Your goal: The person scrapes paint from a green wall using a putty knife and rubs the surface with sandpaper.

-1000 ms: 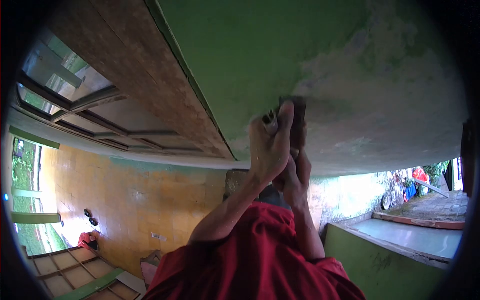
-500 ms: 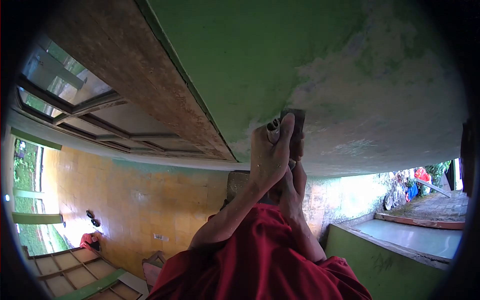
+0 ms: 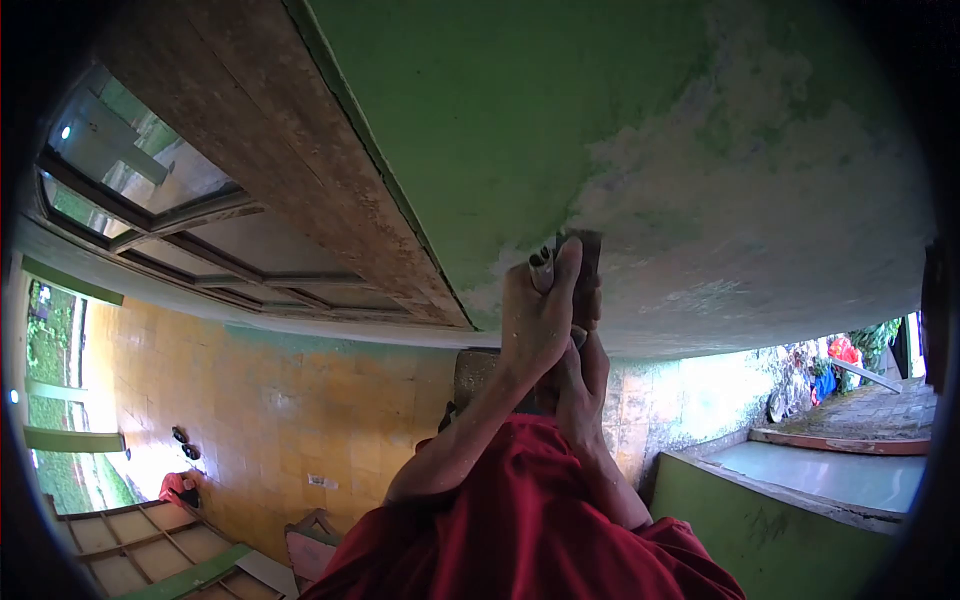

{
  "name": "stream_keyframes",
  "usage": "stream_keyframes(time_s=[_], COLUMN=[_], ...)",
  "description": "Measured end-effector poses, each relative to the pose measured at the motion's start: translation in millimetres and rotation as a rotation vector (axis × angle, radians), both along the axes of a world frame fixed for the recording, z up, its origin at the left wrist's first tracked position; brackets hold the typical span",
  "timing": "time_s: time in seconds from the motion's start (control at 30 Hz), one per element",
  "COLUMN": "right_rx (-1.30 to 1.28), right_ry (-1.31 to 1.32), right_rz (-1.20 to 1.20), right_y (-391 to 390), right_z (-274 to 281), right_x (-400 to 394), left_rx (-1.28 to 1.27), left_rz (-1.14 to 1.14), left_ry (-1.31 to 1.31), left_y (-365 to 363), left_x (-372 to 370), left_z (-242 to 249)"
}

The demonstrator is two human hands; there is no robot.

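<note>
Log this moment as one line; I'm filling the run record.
left hand: grips dark block | right hand: under it, grip unclear | block against green wall

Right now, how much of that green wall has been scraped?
A wide pale, bare patch already spreads across the right of the green wall. In hand: the left hand and right hand press a dark scraping block at that patch's edge. The solid green paint beside the wooden frame is left.

dark sanding block (image 3: 586,262), flat against green wall (image 3: 520,120)
</note>
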State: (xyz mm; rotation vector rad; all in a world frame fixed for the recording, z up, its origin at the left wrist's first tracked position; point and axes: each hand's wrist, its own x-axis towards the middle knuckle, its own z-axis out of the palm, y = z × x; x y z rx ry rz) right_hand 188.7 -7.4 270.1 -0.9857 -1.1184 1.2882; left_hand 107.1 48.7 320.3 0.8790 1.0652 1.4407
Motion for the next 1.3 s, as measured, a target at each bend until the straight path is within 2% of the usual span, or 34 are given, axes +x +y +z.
stream_keyframes(time_s=[0.13,0.27,0.33,0.43,0.53,0.67,0.83,0.93,1.1,1.3], right_rx=[-0.125,-0.055,-0.053,-0.109,-0.066,-0.026,-0.126,-0.103,-0.178,-0.195], right_ry=[0.061,-0.006,0.052,0.037,0.019,-0.015,0.035,-0.006,0.033,0.070], right_rz=[0.054,-0.006,0.028,0.011,-0.017,-0.019,0.031,-0.001,0.022,0.051], right_y=[-1.7,2.5,4.0,-1.7,4.0,4.3,-4.7,-3.5,-11.2,-1.3], right_z=[-1.7,-8.3,6.7,0.0,13.2,0.7,9.7,-7.7,8.8,2.7], right_x=[5.1,2.2,2.8,0.4,-0.1,-0.6,2.9,1.4,6.4,7.3], left_rx=[0.045,-0.016,0.079,-0.003,0.051,0.044,0.006,-0.024,-0.023,-0.002], left_rz=[-0.001,0.044,0.017,0.056,0.026,0.013,-0.034,-0.001,-0.023,-0.008], left_ry=[-0.033,0.058,0.052,0.042,-0.030,0.008,-0.013,0.032,-0.016,-0.011], left_y=[-0.3,-1.6,0.0,-2.7,2.1,3.6,0.0,-0.8,-3.5,2.0], left_x=[3.3,1.8,0.8,3.1,1.9,-1.0,-0.7,1.5,3.5,2.9], left_z=[-5.7,7.6,17.8,-0.5,15.7,6.7,1.2,-9.4,-14.3,0.0])
